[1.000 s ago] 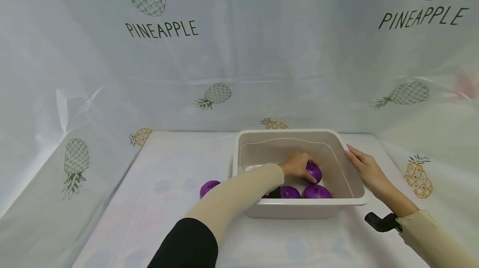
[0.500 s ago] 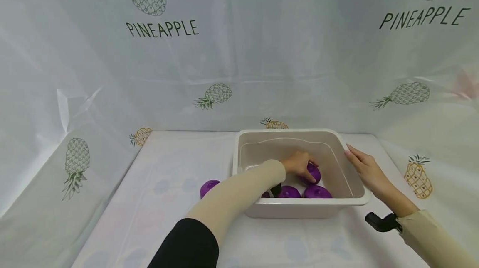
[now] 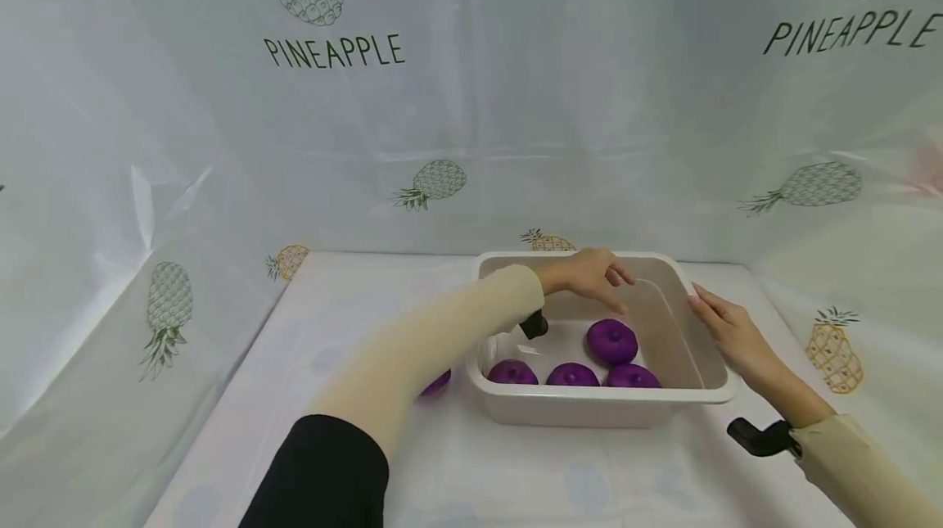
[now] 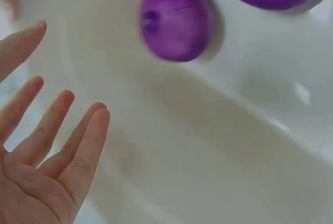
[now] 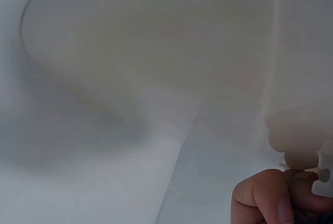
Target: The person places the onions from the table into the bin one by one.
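Observation:
Over the far part of a beige plastic bin (image 3: pixel 604 409), my left hand (image 3: pixel 589 274) hovers with its fingers spread and nothing in them. The left wrist view shows the same left hand (image 4: pixel 52 156) apart from a purple onion (image 4: pixel 179 24). Below it in the head view, that onion (image 3: pixel 612 341) rests on the bin floor, behind a row of more purple onions (image 3: pixel 573 375) along the near wall. My right hand (image 3: pixel 740 340) grips the bin's right rim; its curled fingers (image 5: pixel 260 195) show at the lower right in the right wrist view.
One more purple onion (image 3: pixel 436 385) lies on the table left of the bin, partly hidden by my left sleeve (image 3: pixel 435 331). A white pineapple-print sheet (image 3: pixel 471 102) hangs behind the table (image 3: pixel 516 479). A black wrist mount (image 3: pixel 762 436) sits on my right wrist.
My left hand has let go of the onion inside the bin and lifted up and away from it. My right hand stays on the rim. The head view has shifted slightly.

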`<state>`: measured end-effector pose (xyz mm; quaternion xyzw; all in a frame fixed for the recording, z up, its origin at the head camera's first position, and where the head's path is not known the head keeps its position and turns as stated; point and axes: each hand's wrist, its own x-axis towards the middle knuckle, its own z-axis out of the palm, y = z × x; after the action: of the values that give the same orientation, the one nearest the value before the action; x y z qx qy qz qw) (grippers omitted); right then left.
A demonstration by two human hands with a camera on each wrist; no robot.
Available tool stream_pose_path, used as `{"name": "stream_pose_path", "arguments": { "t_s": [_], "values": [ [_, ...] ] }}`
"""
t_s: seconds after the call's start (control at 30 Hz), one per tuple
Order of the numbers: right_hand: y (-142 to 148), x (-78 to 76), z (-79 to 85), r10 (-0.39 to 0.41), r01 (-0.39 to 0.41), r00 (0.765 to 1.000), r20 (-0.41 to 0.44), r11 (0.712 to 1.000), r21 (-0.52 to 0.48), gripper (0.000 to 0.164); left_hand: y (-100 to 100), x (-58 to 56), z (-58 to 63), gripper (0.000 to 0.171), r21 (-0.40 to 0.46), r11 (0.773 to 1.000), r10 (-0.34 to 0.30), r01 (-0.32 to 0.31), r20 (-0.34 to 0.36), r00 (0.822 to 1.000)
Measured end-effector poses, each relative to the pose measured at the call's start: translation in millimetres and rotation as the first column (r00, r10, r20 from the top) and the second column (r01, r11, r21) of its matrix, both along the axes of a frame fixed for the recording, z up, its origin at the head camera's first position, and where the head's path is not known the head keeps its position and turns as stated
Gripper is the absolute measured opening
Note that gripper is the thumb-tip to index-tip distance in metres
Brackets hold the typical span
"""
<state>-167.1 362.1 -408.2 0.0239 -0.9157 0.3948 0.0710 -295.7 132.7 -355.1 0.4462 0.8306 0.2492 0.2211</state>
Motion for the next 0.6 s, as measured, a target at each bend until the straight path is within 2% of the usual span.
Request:
{"name": "stream_pose_path", "arguments": {
  "t_s": [0.07, 0.13, 0.27, 0.43, 0.53, 0.6],
  "values": [
    [0, 0.7, 0.3, 0.003, -0.003, 1.000, 0.009, 1.000, -0.008, 0.051, -14, 2.4, 19.2, 0.054, 0.020, 1.000, 0.010, -0.009, -0.015, 1.000],
    [-1, 1.1, 0.6, 0.006, -0.006, 1.000, 0.015, 1.000, -0.013, 0.052, -30, 3.7, 33.6, 0.055, 0.082, 0.996, 0.022, -0.023, 0.011, 1.000],
    [-1, 2.0, 1.4, 0.007, -0.006, 1.000, 0.012, 1.000, -0.028, 0.052, -65, 4.9, 50.4, 0.055, 0.215, 0.974, 0.059, -0.067, 0.044, 0.997],
    [-1, 2.9, 2.2, 0.014, -0.013, 1.000, 0.012, 0.999, -0.052, 0.053, -112, 6.4, 56.3, 0.054, 0.334, 0.933, 0.135, -0.137, 0.030, 0.990],
    [-2, 2.8, 2.9, 0.014, -0.013, 1.000, 0.014, 0.998, -0.055, 0.054, -140, 8.1, 53.9, 0.055, 0.389, 0.903, 0.193, -0.183, 0.013, 0.981],
    [-2, 3.3, 3.7, 0.008, -0.007, 1.000, 0.017, 0.999, -0.047, 0.054, -158, 11.0, 48.5, 0.055, 0.434, 0.874, 0.241, -0.220, 0.007, 0.970]
  ]
}}
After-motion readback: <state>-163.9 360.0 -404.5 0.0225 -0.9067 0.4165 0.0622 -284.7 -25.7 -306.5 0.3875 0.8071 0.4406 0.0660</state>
